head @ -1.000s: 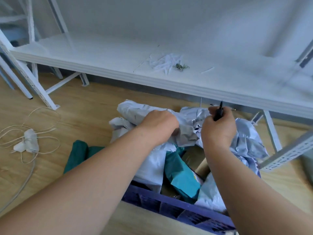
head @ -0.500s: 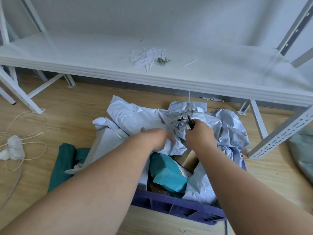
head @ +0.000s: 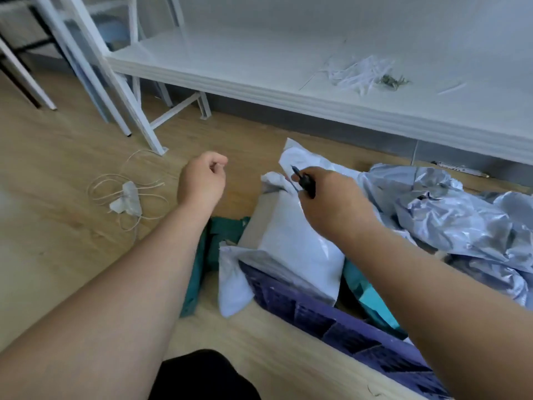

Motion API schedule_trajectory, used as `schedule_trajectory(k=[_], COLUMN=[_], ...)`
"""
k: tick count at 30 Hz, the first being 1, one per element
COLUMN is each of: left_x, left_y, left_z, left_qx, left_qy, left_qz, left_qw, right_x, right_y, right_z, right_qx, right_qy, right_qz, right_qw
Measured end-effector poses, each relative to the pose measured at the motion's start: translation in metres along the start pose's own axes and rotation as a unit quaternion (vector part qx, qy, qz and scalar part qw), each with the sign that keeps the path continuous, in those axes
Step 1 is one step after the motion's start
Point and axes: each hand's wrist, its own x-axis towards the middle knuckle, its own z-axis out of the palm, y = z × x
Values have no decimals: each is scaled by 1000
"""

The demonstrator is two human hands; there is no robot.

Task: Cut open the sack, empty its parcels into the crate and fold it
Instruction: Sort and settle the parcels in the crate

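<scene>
A blue plastic crate (head: 354, 336) on the wooden floor holds white and silvery-grey plastic parcels (head: 294, 246) and a teal one (head: 372, 298). Crumpled grey parcels (head: 450, 215) pile up on its right side. My right hand (head: 331, 200) hovers over the white parcels, shut on a small black cutter (head: 304, 181) whose tip points left. My left hand (head: 202, 180) is in the air left of the crate, its fingers curled shut with nothing in them. A dark green sack (head: 213, 241) lies flat on the floor, partly under the crate and my left forearm.
A low white shelf board (head: 259, 62) runs along the back, with cut white strips (head: 360, 73) on it. White shelf legs (head: 115, 90) stand at the left. A white power strip with a tangled cable (head: 127, 197) lies on the floor to the left.
My left hand has let go of the parcels and moved out to the left of the crate. My right hand with the cutter has shifted toward the crate's left side. The view has swung left.
</scene>
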Motion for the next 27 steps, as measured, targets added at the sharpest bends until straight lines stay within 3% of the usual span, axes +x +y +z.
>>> schedule_trajectory(k=[4,6,9,11,12,15,17,21,24,27], left_x=[-12,-24,-29,-25,-23,-28,-27,-2,10,7], left_y=[-95,-122,-133,-134,-135,-141,-140,-112,-64,-7], left_z=[27,39,40,35,34,41,48,32,5,-23], left_qx=[121,120,-55,-201,-210,-46,25,-12,-46,-108], left_qy=[-224,-294,-347,-409,-445,-516,-461,-193,-33,37], left_qz=[-58,-71,-164,-254,-259,-173,-120,-107,-69,28], left_qw=[965,946,922,853,831,838,879,975,996,993], right_x=[9,14,19,21,22,24,25,24,21,20], right_y=[-44,-53,-57,-57,-56,-56,-56,-55,-52,-46], right_z=[43,59,72,78,81,86,88,86,80,64], right_qx=[-67,-92,-118,-123,-127,-137,-141,-128,-60,105], right_qy=[-47,-70,-81,-85,-89,-94,-94,-86,-53,31], right_qz=[-66,-66,-50,-34,-27,-11,-2,-5,12,69], right_qw=[994,991,988,988,988,986,986,988,997,992])
